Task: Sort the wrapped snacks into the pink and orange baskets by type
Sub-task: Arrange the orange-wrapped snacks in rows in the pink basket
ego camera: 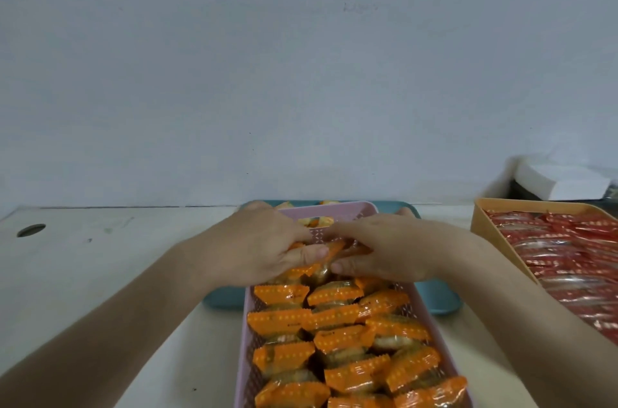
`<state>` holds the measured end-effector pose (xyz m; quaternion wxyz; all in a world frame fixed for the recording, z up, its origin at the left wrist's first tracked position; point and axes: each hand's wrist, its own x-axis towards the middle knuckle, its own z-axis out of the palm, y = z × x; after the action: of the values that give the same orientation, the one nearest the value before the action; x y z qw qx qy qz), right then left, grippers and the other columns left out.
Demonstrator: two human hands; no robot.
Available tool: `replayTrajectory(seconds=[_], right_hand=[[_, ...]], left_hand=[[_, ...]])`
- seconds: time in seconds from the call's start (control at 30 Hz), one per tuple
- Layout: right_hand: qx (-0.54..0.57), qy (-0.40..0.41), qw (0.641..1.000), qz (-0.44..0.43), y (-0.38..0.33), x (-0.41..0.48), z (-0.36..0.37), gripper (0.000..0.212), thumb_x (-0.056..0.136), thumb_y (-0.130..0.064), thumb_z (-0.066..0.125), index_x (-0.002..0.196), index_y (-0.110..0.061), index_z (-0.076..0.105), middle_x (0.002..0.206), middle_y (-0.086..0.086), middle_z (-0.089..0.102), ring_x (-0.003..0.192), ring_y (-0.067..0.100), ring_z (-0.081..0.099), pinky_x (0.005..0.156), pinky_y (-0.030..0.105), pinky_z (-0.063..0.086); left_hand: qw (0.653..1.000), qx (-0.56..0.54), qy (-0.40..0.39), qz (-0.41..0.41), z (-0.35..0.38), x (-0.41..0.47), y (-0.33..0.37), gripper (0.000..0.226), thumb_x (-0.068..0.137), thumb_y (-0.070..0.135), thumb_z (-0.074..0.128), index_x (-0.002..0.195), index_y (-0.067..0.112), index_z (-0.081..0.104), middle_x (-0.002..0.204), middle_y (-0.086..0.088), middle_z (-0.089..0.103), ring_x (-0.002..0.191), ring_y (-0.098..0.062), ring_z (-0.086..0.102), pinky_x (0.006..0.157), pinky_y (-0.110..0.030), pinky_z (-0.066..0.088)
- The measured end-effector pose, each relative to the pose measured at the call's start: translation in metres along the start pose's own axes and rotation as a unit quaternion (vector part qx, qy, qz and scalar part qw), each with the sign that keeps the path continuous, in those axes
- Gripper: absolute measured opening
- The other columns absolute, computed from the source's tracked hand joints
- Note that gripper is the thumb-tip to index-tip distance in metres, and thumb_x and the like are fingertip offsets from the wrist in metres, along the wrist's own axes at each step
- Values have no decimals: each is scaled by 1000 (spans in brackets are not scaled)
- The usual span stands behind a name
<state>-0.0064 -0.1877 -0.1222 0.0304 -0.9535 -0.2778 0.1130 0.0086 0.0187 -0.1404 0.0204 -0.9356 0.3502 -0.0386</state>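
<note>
Orange-wrapped snacks [337,340] fill the near part of the pink basket [246,324], which rests on a teal tray [441,300]. Farther in, the left hand [264,247] and right hand [381,250] together pinch one such wrapper. Red-wrapped snacks [568,254] fill the orange basket [485,217] to the right.

We see the left hand [267,247] and right hand [384,254] meeting over the pink basket [337,208], both pinching orange-wrapped snacks [337,327] packed in rows. The basket sits on a teal tray [224,299]. At right, the orange basket [481,217] holds red-wrapped snacks [568,250].
</note>
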Motion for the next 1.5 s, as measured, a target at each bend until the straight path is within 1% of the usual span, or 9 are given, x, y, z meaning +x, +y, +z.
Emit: replayTrajectory(seconds=[0.27, 0.5, 0.6, 0.73, 0.8, 0.97, 1.17, 1.4, 1.5], right_hand=[[127, 20, 991, -28, 8, -3, -9, 62, 86, -46, 64, 141, -43, 34, 119, -18, 57, 111, 7, 54, 92, 21, 45], [84, 37, 995, -37, 10, 3, -5, 50, 89, -50, 58, 136, -37, 46, 122, -11, 63, 107, 8, 57, 97, 33, 47], [240, 145, 958, -60, 22, -1, -19, 32, 90, -38, 61, 119, -25, 65, 106, -8, 72, 95, 6, 67, 89, 25, 53], [432, 351, 831, 5, 53, 30, -31, 16, 94, -8, 55, 99, -8, 70, 95, 5, 74, 84, 13, 67, 63, 3, 44], [418, 312, 852, 36, 71, 57, -21, 22, 94, 1, 50, 105, -5, 68, 106, 7, 70, 92, 12, 60, 60, 0, 41], [247, 82, 965, 8, 100, 118, 19, 51, 91, -12, 63, 138, -22, 49, 135, -7, 49, 123, 11, 45, 95, 22, 34], [20, 28, 998, 50, 114, 166, 54, 35, 88, -49, 56, 119, -58, 43, 122, -2, 49, 119, 23, 43, 101, 45, 38], [75, 83, 989, 92, 112, 153, 56, 26, 92, -33, 60, 116, -24, 55, 125, 4, 59, 115, 22, 53, 103, 40, 42], [136, 126, 977, 101, 110, 136, 53, 19, 88, -28, 67, 99, -24, 51, 104, -1, 65, 91, 17, 59, 84, 32, 49]], left_hand=[[994, -72, -85, 3, -11, 9, 11, 31, 96, 54, 41, 94, 32, 63, 92, 11, 66, 91, 1, 54, 117, -35, 14], [979, -106, -175, 15, -14, 6, 17, 40, 81, 81, 25, 88, 55, 53, 88, 27, 59, 99, 9, 50, 117, -36, 7], [960, -273, -64, 6, -28, -2, 9, 33, 88, 70, 32, 90, 52, 59, 81, 28, 61, 86, 8, 58, 86, -20, 42], [868, -414, 237, -139, -32, -12, -42, 20, 94, 15, 57, 96, 29, 72, 86, 7, 76, 89, -6, 70, 89, -25, 51], [875, -357, 248, -211, -15, -16, -71, 33, 88, 0, 61, 91, 32, 71, 89, 6, 76, 93, -10, 69, 94, -33, 52], [946, -228, -71, -220, 55, -11, -100, 45, 78, 39, 74, 117, 47, 54, 116, 24, 59, 109, -2, 57, 98, -33, 49], [957, -170, 29, -232, 70, -6, -105, 14, 89, 35, 64, 82, 43, 55, 86, 18, 59, 84, -6, 59, 77, -17, 44], [852, -288, 349, -263, 8, -16, -87, 19, 81, 36, 72, 97, 31, 62, 84, 11, 66, 77, -4, 61, 64, -16, 46], [891, -265, 329, -166, -29, -14, -51, 12, 82, 37, 69, 93, 34, 69, 87, 15, 66, 81, 0, 59, 64, -6, 40]])
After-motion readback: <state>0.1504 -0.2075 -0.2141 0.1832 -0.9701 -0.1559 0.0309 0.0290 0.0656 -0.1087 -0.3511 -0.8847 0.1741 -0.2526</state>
